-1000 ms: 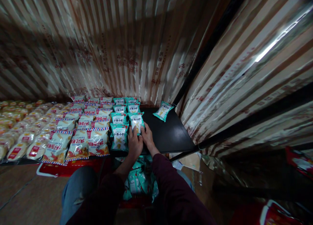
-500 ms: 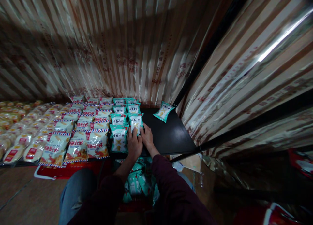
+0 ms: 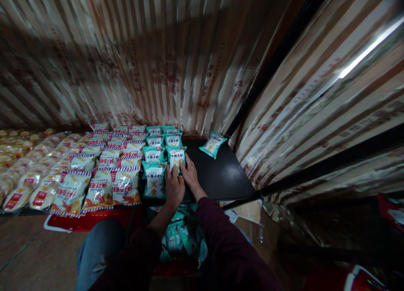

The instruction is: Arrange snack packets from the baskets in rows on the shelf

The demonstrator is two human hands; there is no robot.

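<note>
My left hand [image 3: 174, 185] and my right hand [image 3: 190, 174] rest side by side on a teal snack packet [image 3: 176, 156] at the front of a row of teal packets on a black shelf [image 3: 221, 175]. Fingers of both hands lie on the packet's lower edge, pressing it flat. Another teal packet [image 3: 153, 179] lies just left of my left hand. One teal packet [image 3: 213, 143] lies alone at the back right of the shelf. Below my arms, a heap of more teal packets [image 3: 178, 236] sits in a container.
Rows of red-and-white striped snack packets [image 3: 101, 188] fill the shelf to the left, with yellow packets [image 3: 19, 173] further left. Striped foil sheeting [image 3: 158, 63] covers the back and right side. A black post [image 3: 271, 59] rises at the shelf's back right corner.
Both hands have stayed on the front teal packet, shifting only slightly forward. The view has drifted a little.
</note>
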